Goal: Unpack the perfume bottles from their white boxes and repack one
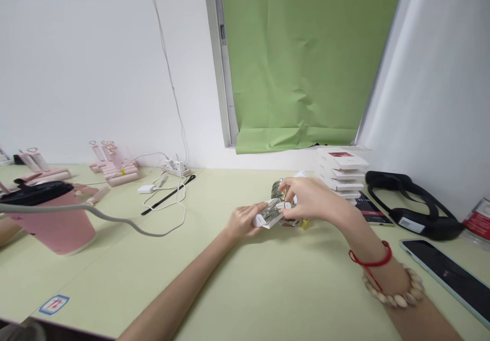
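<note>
A small white box [268, 223] with its top side open lies in my left hand [243, 222], whose thumb and fingers close around its near end. Something silvery and shiny shows inside the box. Over the far end, my right hand [312, 198] pinches a small white piece [284, 205]; whether it is a flap of the box or a separate part I cannot tell. Just behind the hands is a shiny, patterned roundish object [275, 190], partly hidden by my fingers. Beneath my right hand sits a small gold-coloured thing [304, 224].
A stack of white boxes [339, 170] stands behind my right hand, beside a black headset [417, 208] and a phone [451, 274]. To the left are a pink cup [57, 223], white cables [179, 198], a power strip [176, 167] and pink rollers [122, 175].
</note>
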`<state>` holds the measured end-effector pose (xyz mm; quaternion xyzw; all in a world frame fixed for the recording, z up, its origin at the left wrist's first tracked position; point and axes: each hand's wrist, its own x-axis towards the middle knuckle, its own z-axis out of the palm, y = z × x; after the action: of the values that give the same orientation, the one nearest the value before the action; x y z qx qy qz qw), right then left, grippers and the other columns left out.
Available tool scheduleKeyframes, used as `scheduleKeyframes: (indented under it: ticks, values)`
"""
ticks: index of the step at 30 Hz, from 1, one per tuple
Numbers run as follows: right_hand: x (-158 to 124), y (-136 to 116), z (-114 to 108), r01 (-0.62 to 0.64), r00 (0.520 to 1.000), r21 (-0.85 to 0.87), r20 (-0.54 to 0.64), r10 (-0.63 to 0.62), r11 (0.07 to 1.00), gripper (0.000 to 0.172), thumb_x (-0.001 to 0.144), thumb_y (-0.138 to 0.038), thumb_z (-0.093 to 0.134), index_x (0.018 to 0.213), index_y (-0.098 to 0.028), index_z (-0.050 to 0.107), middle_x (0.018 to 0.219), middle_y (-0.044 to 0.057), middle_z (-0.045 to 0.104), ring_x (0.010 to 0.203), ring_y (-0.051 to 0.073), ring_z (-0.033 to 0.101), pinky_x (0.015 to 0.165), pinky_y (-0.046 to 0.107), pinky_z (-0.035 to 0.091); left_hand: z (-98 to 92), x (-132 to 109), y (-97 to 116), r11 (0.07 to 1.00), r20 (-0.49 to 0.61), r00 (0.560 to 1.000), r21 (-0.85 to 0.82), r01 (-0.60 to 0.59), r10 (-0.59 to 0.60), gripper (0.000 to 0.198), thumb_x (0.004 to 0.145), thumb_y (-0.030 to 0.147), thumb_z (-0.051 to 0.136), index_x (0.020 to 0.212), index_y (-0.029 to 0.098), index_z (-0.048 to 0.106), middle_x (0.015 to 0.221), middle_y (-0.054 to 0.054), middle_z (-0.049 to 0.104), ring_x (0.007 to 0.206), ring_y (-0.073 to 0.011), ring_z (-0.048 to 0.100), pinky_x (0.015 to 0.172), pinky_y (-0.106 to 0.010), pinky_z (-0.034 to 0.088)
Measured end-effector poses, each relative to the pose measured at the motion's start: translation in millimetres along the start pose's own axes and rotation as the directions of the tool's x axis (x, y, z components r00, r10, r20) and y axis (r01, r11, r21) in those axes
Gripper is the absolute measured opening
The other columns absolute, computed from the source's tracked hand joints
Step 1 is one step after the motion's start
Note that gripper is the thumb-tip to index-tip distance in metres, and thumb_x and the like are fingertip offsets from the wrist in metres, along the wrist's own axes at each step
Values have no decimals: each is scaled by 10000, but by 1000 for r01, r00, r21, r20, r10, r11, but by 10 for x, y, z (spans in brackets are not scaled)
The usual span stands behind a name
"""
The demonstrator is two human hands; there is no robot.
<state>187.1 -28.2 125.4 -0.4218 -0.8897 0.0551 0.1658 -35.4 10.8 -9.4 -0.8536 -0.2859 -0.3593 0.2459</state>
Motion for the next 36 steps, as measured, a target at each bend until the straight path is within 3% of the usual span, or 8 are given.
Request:
scheduleKeyframes:
  ticks: [5,9,13,22,25,29,32,36]
  values:
    - [20,19,59,-48,998,-38,-45,46,998,209,598,-307,617,780,-205,631,965,23,617,630,125,530,553,227,337,8,-8,2,1000,-7,1000,-16,16,-16,471,736,254,415,1200,175,416,953,-71,665,691,-137,644,574,-231,503]
    - [77,18,167,-1,997,12,76,0,1000,413,587,-237,636,996,-227,575,907,14,621,663,131,539,538,207,326,6,-4,14,1000,24,999,-1,-23,23,483,749,275,423,1220,176,393,1004,-90,648,733,-154,647,589,-244,504]
    - [117,-20,257,36,979,25,202,-41,999,278,650,-118,567,901,-218,631,718,9,627,594,121,532,515,204,306,0,-2,9,999,31,999,-32,11,-10,479,750,261,427,1221,176,395,988,-80,654,741,-145,645,579,-227,495]
    - [117,22,136,67,981,1,183,-66,998,329,670,-110,516,934,-249,655,747,11,653,646,133,552,554,201,328,-50,12,-45,998,130,991,64,16,-25,388,773,381,450,1103,185,502,889,-65,682,672,-147,647,577,-225,484]
    - [40,118,-40,24,985,24,171,-28,999,262,676,-140,520,873,-228,667,746,10,657,646,134,549,575,202,343,-30,-6,-122,962,25,978,185,200,-208,391,769,420,479,1086,191,491,758,-48,686,569,-147,631,520,-218,457]
    - [-128,295,-256,-93,973,22,214,86,995,180,653,-177,564,795,-210,669,703,4,649,627,141,557,552,210,349,17,-31,-216,775,-192,807,226,590,-558,484,797,441,457,1197,192,351,711,-29,665,491,-160,604,416,-211,384]
    - [-208,345,-312,-321,880,4,371,297,947,245,623,-181,608,859,-226,658,626,-3,642,596,154,580,548,223,376,46,-42,-231,708,-162,735,197,678,-658,532,802,440,448,1243,191,282,795,-57,660,528,-191,617,418,-234,384]
    - [-177,317,-243,-593,599,-131,588,544,795,272,579,-117,650,842,-185,639,428,1,578,551,186,595,545,261,419,50,-36,-217,720,-183,737,160,676,-651,647,764,422,504,1288,170,220,1048,-151,583,726,-241,634,523,-298,446]
